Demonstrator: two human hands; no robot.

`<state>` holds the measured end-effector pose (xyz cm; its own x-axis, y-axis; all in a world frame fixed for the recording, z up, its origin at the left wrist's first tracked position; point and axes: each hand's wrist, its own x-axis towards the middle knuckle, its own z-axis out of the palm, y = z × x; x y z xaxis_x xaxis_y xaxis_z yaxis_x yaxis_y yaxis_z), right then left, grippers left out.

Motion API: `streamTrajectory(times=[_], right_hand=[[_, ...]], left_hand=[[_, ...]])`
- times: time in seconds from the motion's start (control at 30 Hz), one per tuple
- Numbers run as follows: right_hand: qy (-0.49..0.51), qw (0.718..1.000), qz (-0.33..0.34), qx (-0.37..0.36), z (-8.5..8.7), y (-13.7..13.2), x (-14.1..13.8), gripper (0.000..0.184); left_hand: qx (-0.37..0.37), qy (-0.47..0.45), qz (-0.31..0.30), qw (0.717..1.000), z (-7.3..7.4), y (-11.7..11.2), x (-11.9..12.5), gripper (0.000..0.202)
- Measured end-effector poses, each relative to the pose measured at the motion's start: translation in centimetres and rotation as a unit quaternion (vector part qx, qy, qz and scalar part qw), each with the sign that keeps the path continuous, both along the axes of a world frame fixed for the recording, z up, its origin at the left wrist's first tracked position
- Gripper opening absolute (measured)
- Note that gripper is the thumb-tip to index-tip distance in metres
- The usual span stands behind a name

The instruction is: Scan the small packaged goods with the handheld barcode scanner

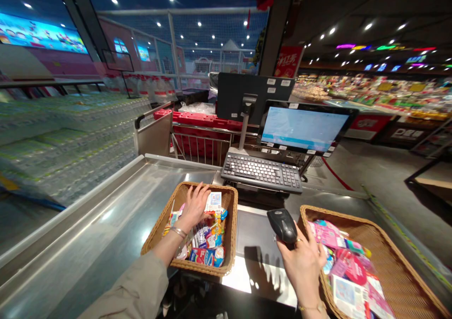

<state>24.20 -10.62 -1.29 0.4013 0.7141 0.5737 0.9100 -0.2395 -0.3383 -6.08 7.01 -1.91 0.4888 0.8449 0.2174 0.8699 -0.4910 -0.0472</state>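
My left hand reaches into the left wicker basket, fingers stretched out and apart. Beside its fingertips is a small white and blue package; I cannot tell whether they touch it. Colourful small packets lie below the hand, among them a blue and red packet. My right hand is closed on a black handheld barcode scanner, held over the counter between the two baskets. Its handle is mostly hidden by the hand. Close to this hand, the right wicker basket holds pink packets and a white package.
A black keyboard and a lit monitor stand behind the baskets. A second monitor shows its back. The metal counter has a raised rim on the left. Beyond it are stacked bottle packs and a cart.
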Motion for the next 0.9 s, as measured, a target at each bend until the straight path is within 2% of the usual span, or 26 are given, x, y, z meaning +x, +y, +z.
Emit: streamTrajectory(times=[0.4, 0.67, 0.9], right_hand=[[0.013, 1.000, 0.002, -0.009, 0.1, -0.6, 0.1, 0.037], [0.005, 1.000, 0.014, -0.003, 0.1, -0.8, 0.2, 0.031], [0.000, 1.000, 0.028, -0.008, 0.1, -1.2, 0.5, 0.028]], left_hand=[[0.039, -0.044, -0.035, 0.998, 2.7, -1.4, 5.0, 0.088], [0.060, -0.082, -0.070, 0.992, 3.0, -1.8, 7.8, 0.089], [0.125, -0.129, -0.086, 0.980, 3.5, -2.8, 10.1, 0.085]])
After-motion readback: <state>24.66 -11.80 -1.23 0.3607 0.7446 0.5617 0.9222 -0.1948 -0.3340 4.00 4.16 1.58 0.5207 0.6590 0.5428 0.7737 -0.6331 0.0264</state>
